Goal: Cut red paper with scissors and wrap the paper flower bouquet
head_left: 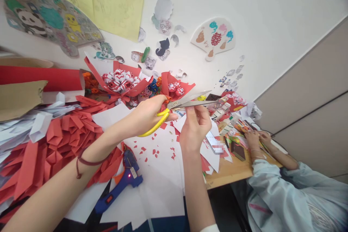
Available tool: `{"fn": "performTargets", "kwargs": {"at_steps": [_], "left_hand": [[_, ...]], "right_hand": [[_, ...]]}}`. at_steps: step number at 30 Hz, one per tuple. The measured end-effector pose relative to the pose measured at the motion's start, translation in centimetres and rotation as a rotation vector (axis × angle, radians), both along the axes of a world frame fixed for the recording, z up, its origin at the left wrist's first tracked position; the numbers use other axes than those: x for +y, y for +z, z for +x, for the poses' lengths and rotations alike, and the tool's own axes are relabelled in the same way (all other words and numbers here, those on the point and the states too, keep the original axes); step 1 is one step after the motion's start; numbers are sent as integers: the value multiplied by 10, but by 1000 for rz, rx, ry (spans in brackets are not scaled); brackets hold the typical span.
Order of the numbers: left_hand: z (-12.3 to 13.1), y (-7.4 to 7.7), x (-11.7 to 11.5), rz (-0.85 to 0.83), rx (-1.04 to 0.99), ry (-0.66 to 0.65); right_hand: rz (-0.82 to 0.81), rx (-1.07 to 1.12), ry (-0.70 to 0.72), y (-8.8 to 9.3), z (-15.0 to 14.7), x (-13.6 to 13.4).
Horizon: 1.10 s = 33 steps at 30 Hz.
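Note:
My left hand [152, 114] is closed round the yellow handles of a pair of scissors [160, 123]. The metal blades point right and stand slightly apart. My right hand [194, 127] is just under the blades, its thumb and fingers pinched together; what they hold, if anything, I cannot make out. Below both hands lies white paper [160, 185] strewn with small red paper scraps [154, 151]. A blue glue gun [126, 177] with a lit red light rests at the left of that paper, under my left forearm.
Folded red paper pieces [62, 134] pile up at left, beside folded white ones [40, 125]. Red-wrapped paper-flower bouquets [122, 79] stand along the wall. At right, a co-worker's hands [252, 139] are over the cluttered wooden table [231, 174], near a phone [213, 141].

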<state>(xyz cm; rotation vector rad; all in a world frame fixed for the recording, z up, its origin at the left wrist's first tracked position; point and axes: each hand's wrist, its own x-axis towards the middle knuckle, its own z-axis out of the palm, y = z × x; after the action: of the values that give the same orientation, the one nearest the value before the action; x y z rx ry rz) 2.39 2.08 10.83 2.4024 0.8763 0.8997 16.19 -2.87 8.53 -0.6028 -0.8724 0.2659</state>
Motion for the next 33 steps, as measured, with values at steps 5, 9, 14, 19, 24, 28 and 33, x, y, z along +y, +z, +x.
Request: {"fn": "performTargets", "kwargs": {"at_steps": [5,9,14,19,24,28,33], "left_hand": [[0,1,-1,-17,2,-15],[0,3,-1,-4,7,-9],[2,2,-2,-3,3,-4],[3,1,-1,6,7,11],[4,2,-2,11,11,18],[5,2,-3,11,14,11],[5,2,-3,18,14,16]], "right_hand": [[-49,-14,-57,-1,0,0],[-26,0,-30,-1,0,0],[-47,-11,-80,-1,0,1],[-27,3,-72,-1,1,1],[-32,8,-82,-1,1,0],[-44,-5,-105,-2,2,1],[-47,3,-114,-3,2,1]]}}
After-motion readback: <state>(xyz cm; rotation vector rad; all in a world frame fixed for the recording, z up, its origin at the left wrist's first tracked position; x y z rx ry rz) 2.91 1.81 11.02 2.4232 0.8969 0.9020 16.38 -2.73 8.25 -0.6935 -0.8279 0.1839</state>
